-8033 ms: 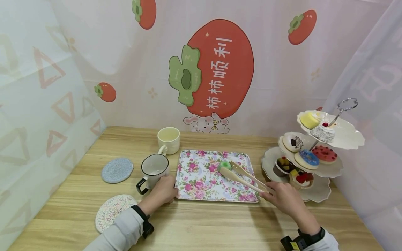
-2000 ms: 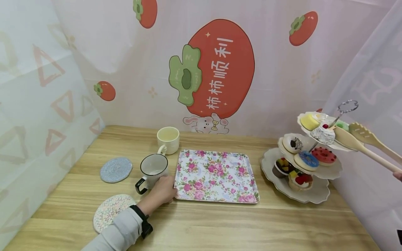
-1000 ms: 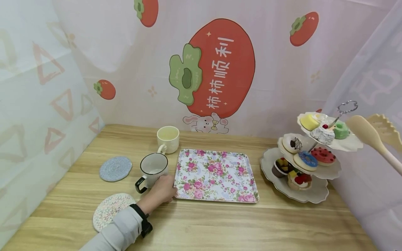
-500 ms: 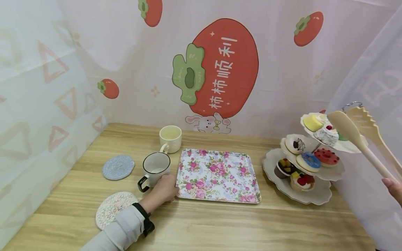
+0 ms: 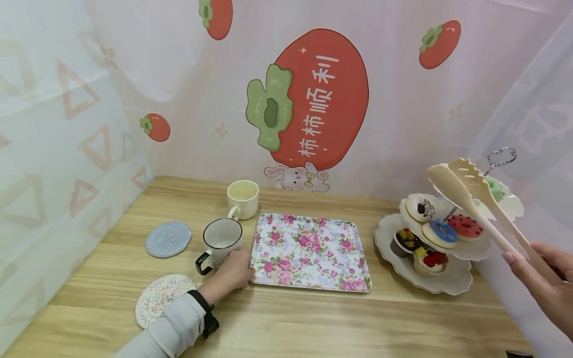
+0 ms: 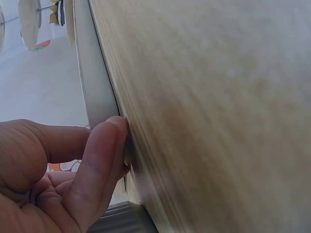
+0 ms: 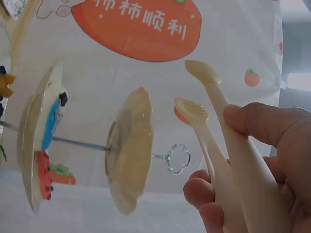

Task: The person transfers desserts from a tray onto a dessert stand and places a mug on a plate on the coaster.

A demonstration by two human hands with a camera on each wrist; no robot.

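Observation:
My left hand (image 5: 233, 271) stays at the near left corner of the floral tray (image 5: 309, 263); in the left wrist view, thumb and finger (image 6: 99, 148) pinch the tray's edge (image 6: 92, 73). My right hand (image 5: 552, 303) holds pale beige serving tongs (image 5: 449, 185), with a gap between their spoon head and slotted head. These heads hover before the top plate (image 5: 512, 206) of a tiered stand, hiding its left part. A green ring-shaped sweet (image 5: 495, 189) sits on that plate. In the right wrist view, thumb and fingers wrap the tongs (image 7: 238, 165) near the silver handle loop (image 7: 179, 159).
A white and blue doughnut (image 5: 440, 232) and others sit on the middle tier, a fruit tart (image 5: 430, 261) and a fruit cup (image 5: 402, 243) below. Left of the tray stand a black-rimmed mug (image 5: 219, 243), a cream mug (image 5: 243, 199) and two round coasters (image 5: 168, 239).
The green sweet has gone from the tray to the top plate, released from the tongs. The tongs drew away right, then came back left before that plate. The left hand holds its place.

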